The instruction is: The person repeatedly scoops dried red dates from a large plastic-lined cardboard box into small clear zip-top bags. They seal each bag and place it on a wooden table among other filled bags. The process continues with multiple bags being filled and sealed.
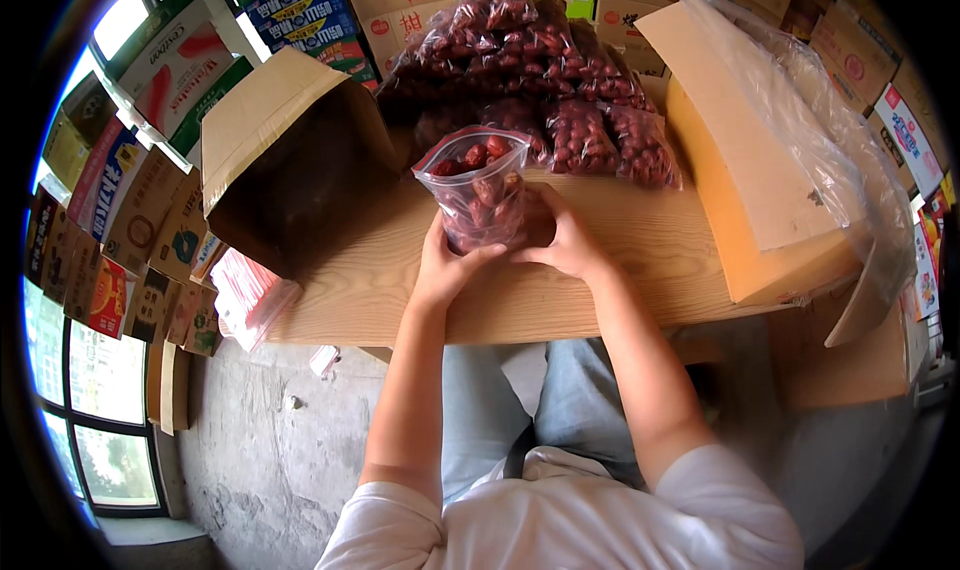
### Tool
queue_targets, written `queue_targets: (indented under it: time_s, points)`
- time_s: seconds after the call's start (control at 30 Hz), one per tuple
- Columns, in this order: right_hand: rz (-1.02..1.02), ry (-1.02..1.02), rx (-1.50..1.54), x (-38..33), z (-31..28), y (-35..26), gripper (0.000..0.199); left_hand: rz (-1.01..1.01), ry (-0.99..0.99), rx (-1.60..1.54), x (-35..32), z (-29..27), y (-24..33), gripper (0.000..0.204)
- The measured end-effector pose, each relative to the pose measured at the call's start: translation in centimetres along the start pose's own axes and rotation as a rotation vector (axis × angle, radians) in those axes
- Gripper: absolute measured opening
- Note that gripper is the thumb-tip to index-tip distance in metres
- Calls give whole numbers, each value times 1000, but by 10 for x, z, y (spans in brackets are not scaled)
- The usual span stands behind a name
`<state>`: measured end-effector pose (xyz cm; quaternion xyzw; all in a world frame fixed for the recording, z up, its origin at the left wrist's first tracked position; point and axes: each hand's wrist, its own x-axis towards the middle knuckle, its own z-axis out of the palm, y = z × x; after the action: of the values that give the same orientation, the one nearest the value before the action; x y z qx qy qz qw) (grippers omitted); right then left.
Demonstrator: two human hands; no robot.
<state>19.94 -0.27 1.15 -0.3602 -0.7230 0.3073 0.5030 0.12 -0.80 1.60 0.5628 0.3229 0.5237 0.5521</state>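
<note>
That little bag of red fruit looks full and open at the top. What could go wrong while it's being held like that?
The clear bag stands upright with its mouth open, steadied low down by the left hand and right hand; a tilt could spill the red fruit. The heap of filled bags behind is piled high and might slide forward onto it.

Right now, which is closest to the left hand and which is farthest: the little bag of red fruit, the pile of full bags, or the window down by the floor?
From the left hand, in the head view:
1. The small clear bag of red fruit, held in both hands on the wooden table.
2. The pile of filled bags, behind it at the table's back.
3. The window, far off low on the left.
</note>
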Motion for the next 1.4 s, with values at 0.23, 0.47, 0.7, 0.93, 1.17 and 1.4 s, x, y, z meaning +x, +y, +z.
queue_targets:
  time_s: [0.23, 0.47, 0.7, 0.93, 1.17, 1.4]
  points:
    - [165, -126, 402, -1, 5, 2, 93, 14, 15, 66, 1, -2, -7, 63]
    - [208, -65, 418, -2, 8, -1, 76, 19, -57, 43, 2, -1, -6, 68]
    - [230, -25, 455, 0, 4, 4, 63, 144, -94, 234, 3, 3, -10, 74]
    - [238, -33, 414, 0, 2, 1, 80, 126, -29, 415, 2, 3, -7, 67]
    - [202, -27, 627, 2, -2, -10, 90, 103, -49, 378, 2, 4, -6, 75]
    - [228, 1, 615, 0, -2, -1, 83, 185, -91, 144, 4, 7, -8, 88]
